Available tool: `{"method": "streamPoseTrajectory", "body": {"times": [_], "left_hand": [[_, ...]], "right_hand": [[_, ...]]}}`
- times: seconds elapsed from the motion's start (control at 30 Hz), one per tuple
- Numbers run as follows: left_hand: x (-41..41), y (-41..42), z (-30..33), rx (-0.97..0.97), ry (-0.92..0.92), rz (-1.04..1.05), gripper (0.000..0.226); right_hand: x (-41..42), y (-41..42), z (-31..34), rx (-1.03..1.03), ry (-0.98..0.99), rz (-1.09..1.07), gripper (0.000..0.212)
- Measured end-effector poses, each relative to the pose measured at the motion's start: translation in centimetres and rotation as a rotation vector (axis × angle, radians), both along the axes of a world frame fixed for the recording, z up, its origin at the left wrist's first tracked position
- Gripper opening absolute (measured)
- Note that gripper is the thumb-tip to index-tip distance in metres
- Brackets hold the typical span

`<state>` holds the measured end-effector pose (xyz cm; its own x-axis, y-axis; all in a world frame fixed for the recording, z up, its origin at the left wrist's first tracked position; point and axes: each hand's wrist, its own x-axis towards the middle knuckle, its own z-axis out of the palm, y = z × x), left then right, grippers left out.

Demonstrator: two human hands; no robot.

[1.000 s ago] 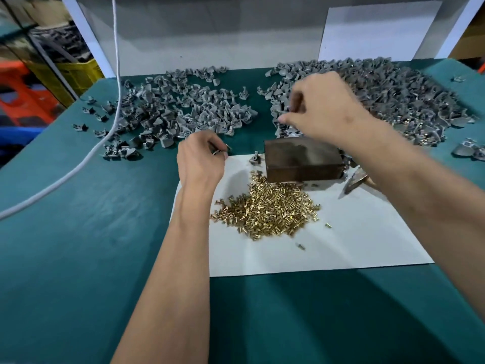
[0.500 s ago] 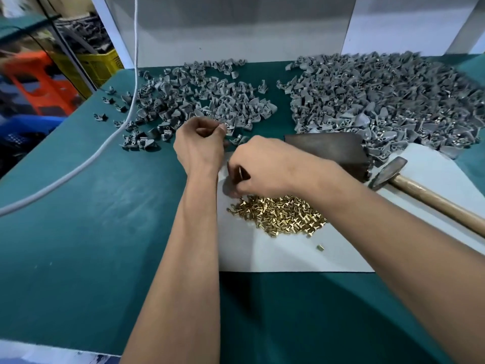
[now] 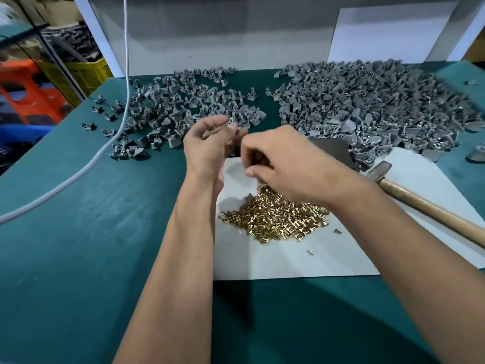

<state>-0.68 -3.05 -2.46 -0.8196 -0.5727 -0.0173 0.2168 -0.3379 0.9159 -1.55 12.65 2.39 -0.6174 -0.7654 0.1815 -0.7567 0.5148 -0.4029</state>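
Note:
My left hand [image 3: 207, 145] is raised above the table's green mat and pinches a small grey metal piece [image 3: 232, 121] at its fingertips. My right hand [image 3: 283, 161] is close beside it, fingers curled towards the left hand. Blur hides whether they hold anything. Just below the right hand, a heap of brass rivets [image 3: 275, 219] lies on a white sheet [image 3: 288, 261]. A dark metal block [image 3: 332, 151] sits behind the right hand, partly hidden by it.
A loose pile of grey pieces [image 3: 194, 106] lies at the back left, and a far larger pile [image 3: 372, 101] at the back right. A hammer [image 3: 430, 208] with a wooden handle lies on the sheet's right side. A white cord [image 3: 78, 174] crosses the mat [image 3: 91, 258] on the left.
My right hand went from the right pile down to the rivets, then rose to meet my left hand. My left hand lifted and turned with its grey piece. The camera view shifted.

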Motion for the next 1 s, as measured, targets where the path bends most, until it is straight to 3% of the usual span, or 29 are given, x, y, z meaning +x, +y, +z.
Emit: {"method": "streamPoseTrajectory", "body": {"times": [0.13, 0.3, 0.47, 0.7, 1.0], "left_hand": [[-0.3, 2.8, -0.2, -0.12, 0.099, -0.107, 0.02], [-0.5, 4.8, -0.4, -0.253, 0.114, -0.215, 0.026], [-0.3, 5.8, -0.6, -0.357, 0.099, -0.359, 0.033], [-0.4, 5.7, -0.8, -0.346, 0.13, -0.487, 0.03], [-0.4, 5.7, -0.7, -0.32, 0.16, -0.506, 0.032]], "right_hand": [[-1.1, 4.6, -1.0, -0.402, -0.044, -0.21, 0.012], [-2.1, 7.8, -3.0, -0.605, -0.041, -0.373, 0.017], [-2.1, 8.5, -3.7, -0.616, 0.02, -0.356, 0.019], [-1.3, 8.0, -3.4, -0.639, 0.147, -0.356, 0.025], [-1.1, 7.7, -3.7, -0.685, 0.179, -0.376, 0.032]]}}
